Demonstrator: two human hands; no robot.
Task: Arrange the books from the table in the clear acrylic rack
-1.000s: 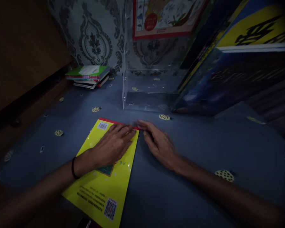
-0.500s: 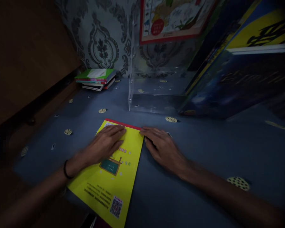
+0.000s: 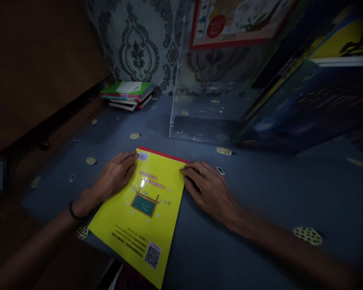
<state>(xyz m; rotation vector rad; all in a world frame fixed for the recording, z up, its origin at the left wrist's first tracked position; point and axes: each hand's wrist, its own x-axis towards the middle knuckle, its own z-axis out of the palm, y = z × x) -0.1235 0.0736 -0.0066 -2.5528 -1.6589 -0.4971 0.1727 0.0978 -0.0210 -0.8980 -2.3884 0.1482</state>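
Note:
A yellow book [image 3: 153, 229] with a red spine strip along its far edge lies flat on the table. Its cover shows a small chalkboard drawing, a barcode at the far left corner and a QR code near the bottom. My left hand [image 3: 113, 177], a dark band at its wrist, rests along the book's upper left edge, fingers stretched out and tips beside the barcode. At the far right corner, my right hand [image 3: 208, 187] touches the edge with its fingertips, the fingers loosely extended. Neither hand is closed round the book.
A blue cloth with pineapple prints covers the table [image 3: 260, 193]. A small stack of books [image 3: 128, 94] lies at the back left by the patterned wall. A clear acrylic rack [image 3: 205, 131] stands behind, with large books [image 3: 314, 104] at the right. A brown wooden panel [image 3: 39, 68] borders the left.
My left hand has slid left off the cover to the book's edge, uncovering the barcode and printed lines. My right hand stays at the corner. The view has shifted slightly.

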